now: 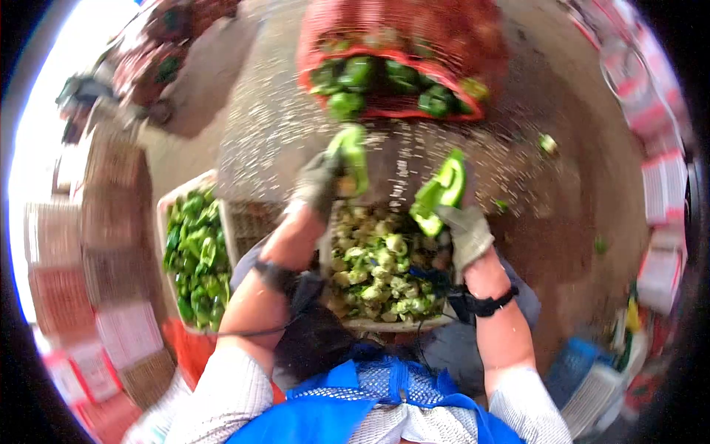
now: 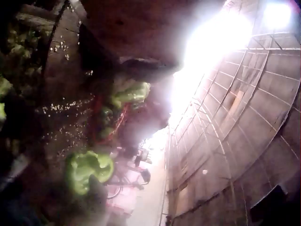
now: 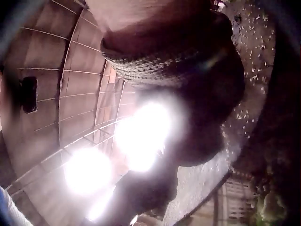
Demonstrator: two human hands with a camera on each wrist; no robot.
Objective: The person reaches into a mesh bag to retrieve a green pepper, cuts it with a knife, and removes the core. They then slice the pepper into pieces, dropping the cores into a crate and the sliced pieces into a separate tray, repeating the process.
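Note:
My gloved left hand [image 1: 318, 181] grips a long piece of green pepper [image 1: 356, 159], a little in front of the mouth of a red mesh sack [image 1: 407, 26]. To the right, my gloved right hand [image 1: 467, 235] holds a hollow cut green pepper half [image 1: 442, 194] with its inside showing. Whole green peppers [image 1: 360, 74] lie in the sack's mouth. Below and between the hands stands a crate of pale pepper cores [image 1: 377, 270]. The right wrist view shows mostly the dark glove [image 3: 197, 94], and its fingertips are hidden.
Scattered seeds cover the work surface [image 1: 251, 140]. At the left, a white crate [image 1: 164, 229] is full of green pepper pieces. Stacked crates [image 1: 111, 177] stand farther left, and cartons [image 1: 662, 189] line the right side. A blue crate [image 1: 573, 362] sits at the lower right.

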